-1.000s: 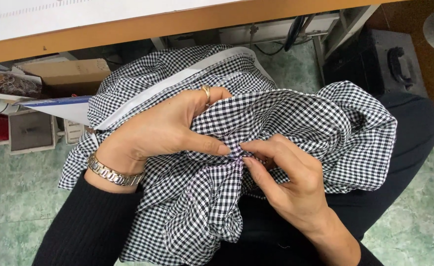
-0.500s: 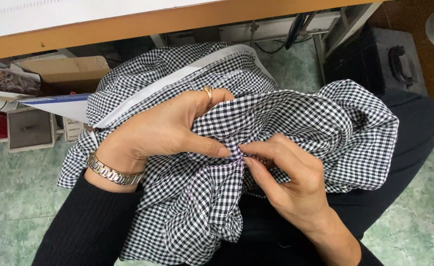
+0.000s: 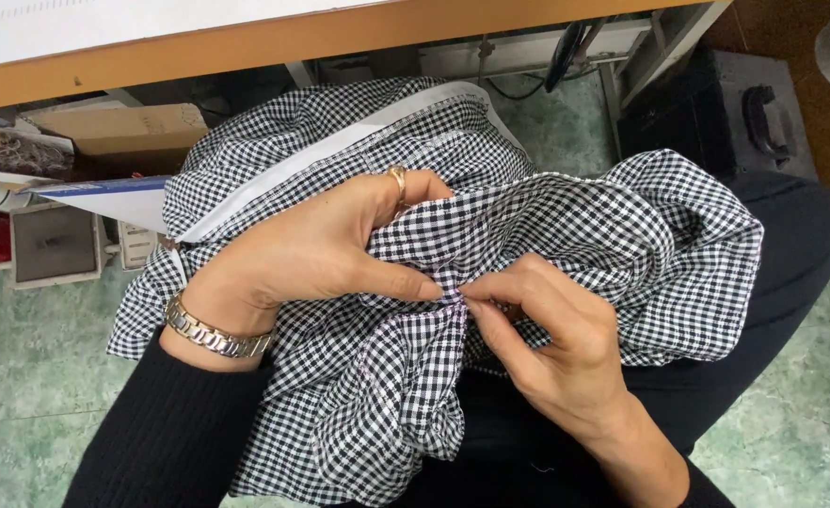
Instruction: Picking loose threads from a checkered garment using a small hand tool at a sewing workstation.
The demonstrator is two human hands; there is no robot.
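Checked shirt (image 3: 566,235) lies bunched on the person's lap, below the table edge (image 3: 246,47). Left hand (image 3: 311,249), palm down, wrist bent, grips a fold with its thumb tip pressed to the cloth. Right hand (image 3: 551,339), fingers curled narrow, pinches the same fold, fingertips meeting the left thumb.

Your left hand (image 3: 311,249) grips a bunched fold of the black-and-white checked garment (image 3: 387,395) lying across your lap, its thumb tip meeting the fingertips of your right hand (image 3: 551,348), which pinch the cloth at the same spot. A gold ring (image 3: 397,177) and a metal wristwatch (image 3: 210,331) sit on your left hand and wrist. Beyond the garment runs the wooden desk edge (image 3: 246,47), with a cardboard box (image 3: 123,127) beneath its left end.
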